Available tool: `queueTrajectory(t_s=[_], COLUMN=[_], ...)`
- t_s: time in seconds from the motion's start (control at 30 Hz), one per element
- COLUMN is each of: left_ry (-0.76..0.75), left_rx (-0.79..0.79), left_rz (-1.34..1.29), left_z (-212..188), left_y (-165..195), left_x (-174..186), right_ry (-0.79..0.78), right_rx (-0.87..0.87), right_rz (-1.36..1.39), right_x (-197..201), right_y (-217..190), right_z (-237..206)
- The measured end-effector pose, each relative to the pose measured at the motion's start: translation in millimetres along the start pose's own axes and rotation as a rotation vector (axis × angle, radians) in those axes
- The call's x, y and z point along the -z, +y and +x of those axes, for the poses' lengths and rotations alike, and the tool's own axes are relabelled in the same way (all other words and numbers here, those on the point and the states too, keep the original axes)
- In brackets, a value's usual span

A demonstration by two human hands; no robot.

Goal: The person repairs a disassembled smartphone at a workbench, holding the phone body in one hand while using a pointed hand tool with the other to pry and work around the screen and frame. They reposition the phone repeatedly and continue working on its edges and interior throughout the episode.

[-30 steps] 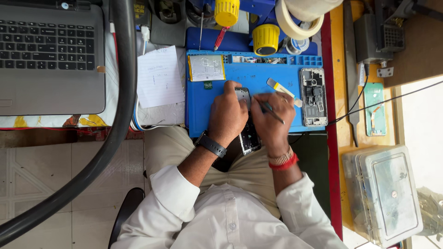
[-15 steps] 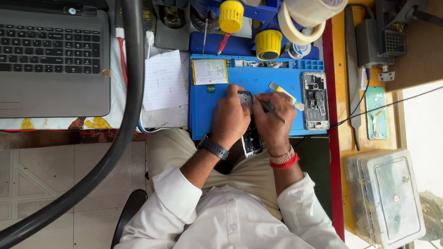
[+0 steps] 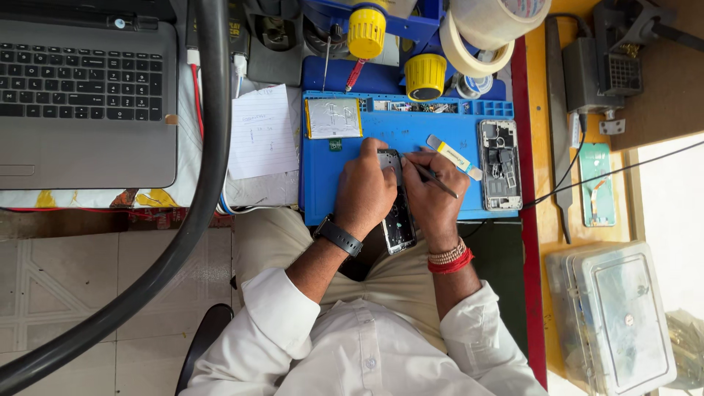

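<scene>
A dark opened phone [image 3: 398, 216] lies on the blue work mat [image 3: 326, 180], its lower end hanging over the mat's near edge. My left hand [image 3: 364, 192] clamps it from the left side. My right hand [image 3: 433, 198] holds a thin dark tool [image 3: 433, 176] like a pen, its tip at the phone's upper part. A second opened phone [image 3: 500, 165] rests at the mat's right end. A flat silver battery [image 3: 333, 119] sits at the mat's upper left, and a small white and yellow pry tool [image 3: 455, 156] lies just above my right hand.
A grey laptop [image 3: 88, 95] stands at the left with a thick black hose [image 3: 198, 213] curving past it. A paper note [image 3: 262, 132] lies beside the mat. Yellow knobs [image 3: 425, 75], a tape roll [image 3: 477, 37], a metal file [image 3: 557, 117] and a clear plastic box [image 3: 612, 315] are around.
The view has shifted slightly. Both hands stay on the phone, with only small movement of the tool tip.
</scene>
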State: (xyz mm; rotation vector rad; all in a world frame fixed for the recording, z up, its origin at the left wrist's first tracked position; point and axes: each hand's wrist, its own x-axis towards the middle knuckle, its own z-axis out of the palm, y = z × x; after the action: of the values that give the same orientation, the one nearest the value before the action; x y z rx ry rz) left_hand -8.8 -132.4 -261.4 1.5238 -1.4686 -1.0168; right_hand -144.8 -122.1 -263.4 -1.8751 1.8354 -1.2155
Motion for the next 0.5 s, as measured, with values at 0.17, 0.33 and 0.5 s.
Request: queueTrajectory(t_s=[0.17,0.33,0.5], left_ry=[-0.034,-0.048,-0.051], left_rx=[0.049,0.064,0.058], left_rz=[0.002,0.012,-0.005], left_z=[0.0,1.3,1.1], left_y=[-0.6,1.4,1.1], left_x=[-0.7,0.9,0.9], right_ry=[-0.035,-0.069,-0.056], right_rx=[-0.028,-0.037,0.012], right_rz=[0.063,0.097,0.103], right_x=[-1.5,-1.4,-1.3], right_y=[1.3,0.2,-4.5], right_z=[1.7,4.0,3.6])
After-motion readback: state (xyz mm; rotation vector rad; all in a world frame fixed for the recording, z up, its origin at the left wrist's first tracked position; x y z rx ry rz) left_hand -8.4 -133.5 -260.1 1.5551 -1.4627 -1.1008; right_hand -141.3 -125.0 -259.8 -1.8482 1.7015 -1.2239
